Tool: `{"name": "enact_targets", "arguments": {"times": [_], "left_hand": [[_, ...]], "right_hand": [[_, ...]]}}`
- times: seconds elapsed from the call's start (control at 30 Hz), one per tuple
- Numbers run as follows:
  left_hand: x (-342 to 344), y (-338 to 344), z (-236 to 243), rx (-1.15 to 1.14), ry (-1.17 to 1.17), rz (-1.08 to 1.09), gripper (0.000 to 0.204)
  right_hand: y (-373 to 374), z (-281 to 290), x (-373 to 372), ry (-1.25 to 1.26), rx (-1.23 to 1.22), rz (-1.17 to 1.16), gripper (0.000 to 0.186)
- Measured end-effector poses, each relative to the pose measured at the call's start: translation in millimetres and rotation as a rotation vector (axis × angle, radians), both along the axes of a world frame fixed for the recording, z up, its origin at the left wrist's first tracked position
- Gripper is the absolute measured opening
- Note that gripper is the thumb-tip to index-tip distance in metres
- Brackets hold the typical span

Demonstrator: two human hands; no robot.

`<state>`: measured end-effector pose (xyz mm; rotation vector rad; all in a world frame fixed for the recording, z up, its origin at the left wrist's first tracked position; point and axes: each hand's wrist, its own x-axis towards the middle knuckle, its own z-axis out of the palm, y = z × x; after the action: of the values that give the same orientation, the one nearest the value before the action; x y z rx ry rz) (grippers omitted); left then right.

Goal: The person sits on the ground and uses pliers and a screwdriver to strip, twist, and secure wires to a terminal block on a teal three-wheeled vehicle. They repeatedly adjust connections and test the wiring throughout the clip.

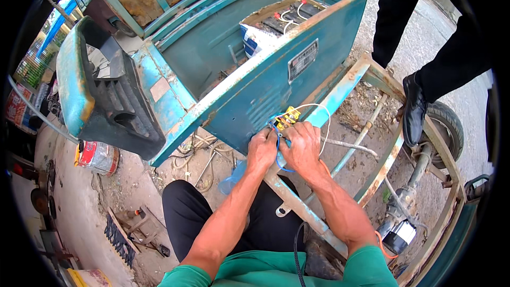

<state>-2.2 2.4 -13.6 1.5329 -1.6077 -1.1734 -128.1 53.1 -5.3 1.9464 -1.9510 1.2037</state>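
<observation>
Closest to you, your dark trousers filled the space below the work, and your 2 bare forearms reached up from green sleeves. Your left hand and right hand came nearly together over the near end of the rusty frame rail. Both had their fingers curled in, but the tips were partly hidden, so I could not tell just what either pinched. A blue wire ran down between the 2 hands. The yellow-and-black block lay just beyond your fingertips, straight ahead and a little right of the gap between your hands; its long axis seemed to slant from near left to far right. Your right hand was the nearer, its fingers right at the block's near edge. A white wire arched from there around your right hand. Behind stood the teal side panel, and farther off, inside the box, sat batteries with white leads.
</observation>
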Motion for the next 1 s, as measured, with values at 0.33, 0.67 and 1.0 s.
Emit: {"name": "enact_targets", "arguments": {"times": [0.33, 0.67, 1.0], "left_hand": [[-2, 4, 12, -0.031, -0.123, 0.026, 0.038], [0, 0, 12, -0.004, -0.129, 0.021, 0.04], [0, 1, 14, 0.024, -0.094, 0.012, 0.039]], "right_hand": [[-2, 1, 5, -0.007, -0.026, -0.001, 0.02], [-2, 2, 6, 0.01, 0.005, -0.017, 0.021], [-3, 4, 3, 0.001, 0.014, 0.001, 0.02]]}}
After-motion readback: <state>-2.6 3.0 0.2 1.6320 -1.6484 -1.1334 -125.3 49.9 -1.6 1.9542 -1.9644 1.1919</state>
